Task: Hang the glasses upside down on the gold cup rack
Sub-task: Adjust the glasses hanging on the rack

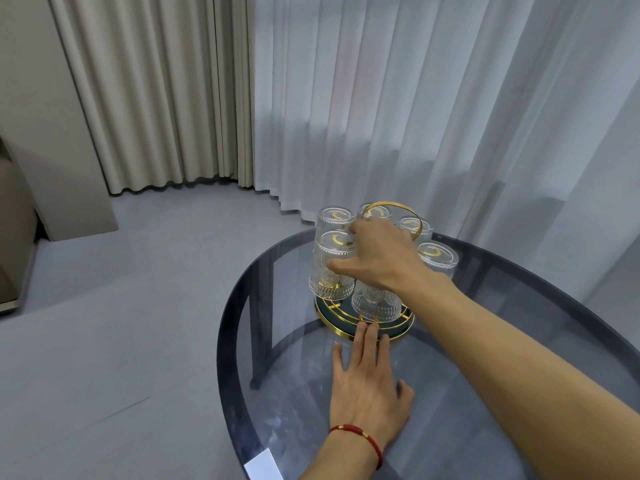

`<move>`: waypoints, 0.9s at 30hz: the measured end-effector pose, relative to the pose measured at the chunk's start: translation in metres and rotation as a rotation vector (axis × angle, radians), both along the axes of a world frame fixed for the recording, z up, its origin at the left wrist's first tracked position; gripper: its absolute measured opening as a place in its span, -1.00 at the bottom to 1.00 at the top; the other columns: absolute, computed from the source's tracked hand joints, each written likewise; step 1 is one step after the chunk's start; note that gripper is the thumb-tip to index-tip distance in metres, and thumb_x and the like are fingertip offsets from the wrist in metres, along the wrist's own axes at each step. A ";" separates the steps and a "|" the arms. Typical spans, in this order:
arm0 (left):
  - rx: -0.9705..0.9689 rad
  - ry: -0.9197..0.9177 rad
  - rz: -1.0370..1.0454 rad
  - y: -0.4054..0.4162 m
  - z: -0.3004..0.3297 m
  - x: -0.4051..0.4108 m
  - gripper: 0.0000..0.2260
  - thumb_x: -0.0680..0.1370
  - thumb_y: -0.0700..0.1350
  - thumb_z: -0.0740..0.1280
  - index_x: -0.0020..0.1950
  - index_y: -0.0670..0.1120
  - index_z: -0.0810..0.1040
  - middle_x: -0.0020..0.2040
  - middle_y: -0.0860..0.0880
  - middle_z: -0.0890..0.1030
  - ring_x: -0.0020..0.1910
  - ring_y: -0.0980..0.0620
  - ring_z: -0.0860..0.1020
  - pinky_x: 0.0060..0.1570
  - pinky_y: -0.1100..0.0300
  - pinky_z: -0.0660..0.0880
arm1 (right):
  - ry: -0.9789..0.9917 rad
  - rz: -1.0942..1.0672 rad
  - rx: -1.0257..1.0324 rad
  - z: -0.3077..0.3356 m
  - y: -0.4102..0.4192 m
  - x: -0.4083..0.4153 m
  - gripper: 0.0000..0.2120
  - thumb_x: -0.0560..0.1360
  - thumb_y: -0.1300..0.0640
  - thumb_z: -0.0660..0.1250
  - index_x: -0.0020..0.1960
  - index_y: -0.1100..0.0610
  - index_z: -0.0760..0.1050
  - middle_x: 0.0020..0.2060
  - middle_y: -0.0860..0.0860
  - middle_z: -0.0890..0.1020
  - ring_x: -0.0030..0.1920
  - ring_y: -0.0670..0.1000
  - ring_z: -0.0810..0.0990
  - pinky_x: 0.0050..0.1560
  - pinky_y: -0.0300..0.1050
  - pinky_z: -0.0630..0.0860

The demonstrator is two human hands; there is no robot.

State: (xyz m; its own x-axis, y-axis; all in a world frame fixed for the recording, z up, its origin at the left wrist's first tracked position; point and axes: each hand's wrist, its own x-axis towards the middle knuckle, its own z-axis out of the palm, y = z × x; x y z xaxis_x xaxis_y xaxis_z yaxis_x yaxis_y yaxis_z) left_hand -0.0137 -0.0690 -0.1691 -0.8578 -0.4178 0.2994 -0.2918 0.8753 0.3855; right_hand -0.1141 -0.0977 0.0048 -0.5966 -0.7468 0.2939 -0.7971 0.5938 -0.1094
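Observation:
The gold cup rack (333,317) stands on a round glass table, its gold ring handle (393,203) on top. Several clear patterned glasses hang upside down on it, among them one at the back left (333,216), one at the right (439,257) and one at the near front (373,306). My right hand (379,259) reaches in from the right. Its thumb and fingers are closed on the front-left glass (327,277), which is upside down over the rack. My left hand (365,386), with a red cord at the wrist, lies flat on the table, fingertips touching the rack's base rim.
The dark oval glass table (239,306) has its left edge close to the rack. A white card (261,465) lies at the table's near edge. Sheer white curtains (415,116) hang just behind the rack, beige curtains (156,98) farther left. Grey floor lies to the left.

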 end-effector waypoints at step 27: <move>-0.018 -0.049 0.006 -0.001 -0.001 -0.003 -0.36 0.53 0.11 0.14 0.59 -0.07 0.15 0.66 -0.05 0.03 0.62 -0.02 -0.15 0.53 -0.23 -0.03 | 0.073 0.171 0.012 -0.012 0.072 -0.039 -0.24 0.43 -0.45 0.09 0.42 0.00 0.46 0.34 -0.02 0.56 0.45 0.04 0.38 0.49 0.20 0.24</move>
